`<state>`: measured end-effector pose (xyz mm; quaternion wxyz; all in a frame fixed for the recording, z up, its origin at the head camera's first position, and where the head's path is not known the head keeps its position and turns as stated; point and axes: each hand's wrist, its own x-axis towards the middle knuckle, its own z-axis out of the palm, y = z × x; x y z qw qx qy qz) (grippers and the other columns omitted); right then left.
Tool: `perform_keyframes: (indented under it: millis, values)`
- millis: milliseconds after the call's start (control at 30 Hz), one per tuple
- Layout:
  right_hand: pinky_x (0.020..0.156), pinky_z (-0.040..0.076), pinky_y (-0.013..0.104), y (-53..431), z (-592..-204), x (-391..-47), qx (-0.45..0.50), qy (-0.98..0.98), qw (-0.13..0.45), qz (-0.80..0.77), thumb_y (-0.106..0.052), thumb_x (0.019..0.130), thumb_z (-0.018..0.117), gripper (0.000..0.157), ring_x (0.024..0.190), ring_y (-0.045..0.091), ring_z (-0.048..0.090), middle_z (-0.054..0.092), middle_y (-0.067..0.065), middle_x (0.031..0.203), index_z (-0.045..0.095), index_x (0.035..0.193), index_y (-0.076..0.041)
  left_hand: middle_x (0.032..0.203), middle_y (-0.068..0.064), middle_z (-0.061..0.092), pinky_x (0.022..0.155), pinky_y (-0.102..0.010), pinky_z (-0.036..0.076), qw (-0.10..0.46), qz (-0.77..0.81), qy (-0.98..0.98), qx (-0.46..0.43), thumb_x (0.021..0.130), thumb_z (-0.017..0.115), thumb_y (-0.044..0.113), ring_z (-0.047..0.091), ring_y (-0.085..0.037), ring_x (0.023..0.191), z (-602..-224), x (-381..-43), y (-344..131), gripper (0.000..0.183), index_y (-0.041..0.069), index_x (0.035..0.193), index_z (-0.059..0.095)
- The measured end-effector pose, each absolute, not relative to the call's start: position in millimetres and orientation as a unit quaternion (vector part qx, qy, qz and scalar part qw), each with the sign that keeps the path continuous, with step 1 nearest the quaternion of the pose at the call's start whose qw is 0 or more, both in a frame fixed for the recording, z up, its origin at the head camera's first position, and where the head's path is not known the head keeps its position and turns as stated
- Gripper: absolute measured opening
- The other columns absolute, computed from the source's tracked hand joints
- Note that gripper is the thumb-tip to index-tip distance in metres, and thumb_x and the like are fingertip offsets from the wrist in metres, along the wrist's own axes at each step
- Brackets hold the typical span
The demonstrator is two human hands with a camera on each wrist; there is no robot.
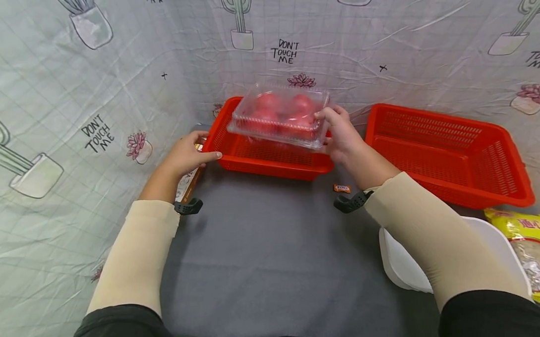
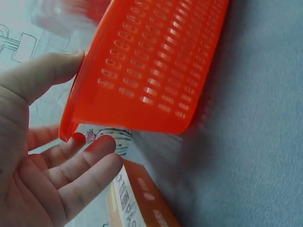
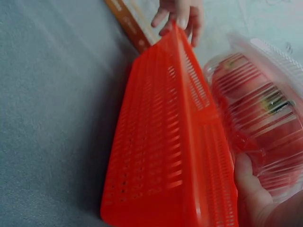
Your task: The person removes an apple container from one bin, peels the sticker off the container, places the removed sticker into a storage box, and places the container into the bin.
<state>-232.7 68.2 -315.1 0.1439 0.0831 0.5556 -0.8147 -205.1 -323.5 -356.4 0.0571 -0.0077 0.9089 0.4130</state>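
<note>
A clear plastic clamshell box (image 1: 277, 124) of red tomatoes (image 3: 241, 80) is tilted over the left red basket (image 1: 270, 167). My right hand (image 1: 344, 138) grips the box by its right end, thumb on the near side in the right wrist view (image 3: 251, 194). At the basket's left end, my left hand (image 1: 184, 154) holds the rim, its thumb on the edge and its other fingers spread below, as the left wrist view shows. Under that hand stands an orange and white carton (image 1: 189, 183), partly hidden by the wrist.
Another red basket (image 1: 444, 157) stands to the right. A white tub (image 1: 400, 263) lies partly under my right sleeve, beside a yellow-topped bag (image 1: 536, 251). A small orange packet (image 1: 341, 188) lies on the grey cloth (image 1: 273, 257). A printed curtain (image 1: 337, 52) hangs behind.
</note>
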Motion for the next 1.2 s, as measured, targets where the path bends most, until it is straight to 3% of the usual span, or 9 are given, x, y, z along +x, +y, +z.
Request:
perform_keyframes:
  millis: [167,433,533,733,1000,1200]
  values:
    - [0.110,0.049,0.057,60,-324,-246,0.092,0.561,0.155,-0.808,-0.025,0.097,0.067,0.083,0.138,0.036,0.045,0.032,0.001,0.165,0.019,0.163,-0.038,0.144,-0.021,0.054,0.095,-0.051,0.060,0.075,0.479,0.873,-0.048,0.092,0.085,0.035,0.064,-0.039,0.119,-360,-203,-322,0.090,0.007,0.163,0.037]
    - [0.108,0.051,0.059,54,-332,-269,0.110,0.586,0.180,-0.782,-0.026,0.097,0.069,0.079,0.136,0.037,0.047,0.034,0.002,0.163,0.023,0.161,-0.036,0.140,-0.023,0.061,0.101,-0.055,0.055,0.117,0.527,0.836,-0.095,0.097,0.081,0.035,0.065,-0.048,0.122,-367,-203,-321,0.071,0.002,0.151,0.050]
    - [0.108,0.051,0.060,52,-333,-276,0.120,0.590,0.189,-0.776,-0.027,0.097,0.069,0.080,0.136,0.037,0.047,0.033,0.001,0.164,0.022,0.162,-0.036,0.143,-0.024,0.060,0.102,-0.055,0.055,0.134,0.543,0.821,-0.114,0.097,0.080,0.037,0.066,-0.046,0.123,-367,-202,-321,0.071,0.002,0.150,0.048]
    - [0.109,0.049,0.063,48,-334,-282,0.120,0.597,0.204,-0.767,-0.024,0.096,0.070,0.084,0.137,0.042,0.050,0.031,0.002,0.165,0.021,0.163,-0.036,0.146,-0.028,0.058,0.101,-0.054,0.054,0.153,0.567,0.798,-0.131,0.098,0.079,0.036,0.075,-0.033,0.106,-365,-203,-320,0.066,0.004,0.147,0.047]
    - [0.107,0.051,0.060,40,-342,-285,0.119,0.611,0.218,-0.752,-0.024,0.096,0.072,0.086,0.133,0.040,0.054,0.035,0.005,0.162,0.018,0.162,-0.036,0.145,-0.027,0.059,0.100,-0.053,0.056,0.149,0.544,0.813,-0.142,0.098,0.079,0.038,0.070,-0.040,0.119,-363,-203,-320,0.064,0.005,0.145,0.050]
    - [0.109,0.050,0.060,36,-344,-287,0.121,0.608,0.235,-0.748,-0.023,0.096,0.074,0.089,0.135,0.042,0.054,0.034,0.005,0.163,0.015,0.162,-0.036,0.146,-0.026,0.059,0.101,-0.054,0.055,0.151,0.540,0.816,-0.140,0.096,0.081,0.039,0.070,-0.039,0.117,-361,-203,-319,0.067,0.005,0.145,0.050]
